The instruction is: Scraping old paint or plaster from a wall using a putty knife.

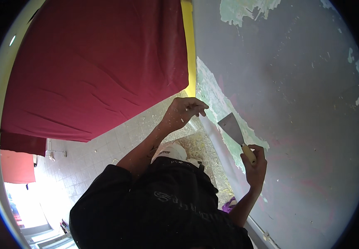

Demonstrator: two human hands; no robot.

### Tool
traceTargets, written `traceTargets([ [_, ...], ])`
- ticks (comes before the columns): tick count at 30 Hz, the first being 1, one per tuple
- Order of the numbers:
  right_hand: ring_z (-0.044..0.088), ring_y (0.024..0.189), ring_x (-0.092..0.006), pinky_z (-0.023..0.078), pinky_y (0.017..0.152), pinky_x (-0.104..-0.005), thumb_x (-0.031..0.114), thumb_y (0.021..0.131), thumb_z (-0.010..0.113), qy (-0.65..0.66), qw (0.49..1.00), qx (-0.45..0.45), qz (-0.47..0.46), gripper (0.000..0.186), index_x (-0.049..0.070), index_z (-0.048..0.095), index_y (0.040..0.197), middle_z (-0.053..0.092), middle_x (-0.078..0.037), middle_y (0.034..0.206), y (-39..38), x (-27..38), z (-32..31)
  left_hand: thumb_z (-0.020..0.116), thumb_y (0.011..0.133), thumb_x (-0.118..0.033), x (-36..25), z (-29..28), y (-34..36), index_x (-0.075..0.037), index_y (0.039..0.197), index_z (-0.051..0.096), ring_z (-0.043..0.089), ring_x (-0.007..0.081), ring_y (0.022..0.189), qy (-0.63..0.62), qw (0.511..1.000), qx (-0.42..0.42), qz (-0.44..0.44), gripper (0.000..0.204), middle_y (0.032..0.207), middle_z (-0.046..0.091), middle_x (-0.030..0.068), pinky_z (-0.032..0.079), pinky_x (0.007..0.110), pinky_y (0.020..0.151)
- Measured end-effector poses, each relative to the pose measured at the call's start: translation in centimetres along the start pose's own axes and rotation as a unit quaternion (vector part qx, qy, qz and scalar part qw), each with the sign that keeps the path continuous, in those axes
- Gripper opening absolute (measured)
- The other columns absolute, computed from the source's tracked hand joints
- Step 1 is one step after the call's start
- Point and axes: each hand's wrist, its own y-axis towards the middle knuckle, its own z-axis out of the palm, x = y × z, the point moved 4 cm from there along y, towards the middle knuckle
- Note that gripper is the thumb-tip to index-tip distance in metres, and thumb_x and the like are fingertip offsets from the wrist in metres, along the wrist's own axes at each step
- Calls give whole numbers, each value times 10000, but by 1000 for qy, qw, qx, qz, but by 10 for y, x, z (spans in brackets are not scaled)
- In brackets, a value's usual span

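Observation:
My right hand is wrapped round the pale wooden handle of a paint scraper. Its broad metal blade points up and to the left, in front of the grey wall. A ragged pale green patch, where the grey paint has come off, runs down the wall behind the blade. Close to that patch, my left hand is raised with bent fingers and thumb drawn together; whether anything is between them is hidden. Small white flecks dot the left hand and wrist.
A dark red cloth hangs on the left, beside a yellow strip at the wall's edge. Paint flakes litter the tiled floor. A purple item lies low by the wall, near a pipe. Another bare patch is higher up.

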Motion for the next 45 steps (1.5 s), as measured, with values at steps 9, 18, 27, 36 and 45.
traceTargets([
  [9,632,743,-159,489,684,-286,36,802,737,-11,999,-37,16,356,60,582,1121,676,-95,855,-6,-4,7,725,861,-131,-8,-7,25,-4,899,746,648,91,700,-8,1000,-9,28,134,774,721,73,503,241,636],
  [18,591,698,-133,465,629,-274,51,809,741,-8,996,-85,12,335,47,587,1107,657,-77,802,8,14,15,648,941,-203,6,-24,60,10,659,588,478,61,507,-74,996,-18,37,359,534,536,7,392,256,496],
  [27,629,739,-141,483,646,-282,71,805,755,-44,997,-62,4,349,47,586,1109,684,-97,847,52,56,36,637,946,-200,36,-53,100,0,744,589,482,79,559,-43,996,35,67,288,586,544,22,402,273,535],
  [36,644,732,-149,489,650,-282,106,805,766,-95,995,-26,6,356,53,583,1105,690,-101,833,87,78,67,605,918,-101,84,-74,116,21,828,595,579,137,668,-67,993,80,61,152,725,649,89,472,305,635],
  [45,687,762,-208,520,677,-314,132,812,771,-106,993,-7,-48,376,57,579,1126,706,-141,859,111,93,64,751,822,-66,73,-98,115,-4,777,602,557,94,641,-30,999,15,41,168,714,659,58,461,283,607],
])
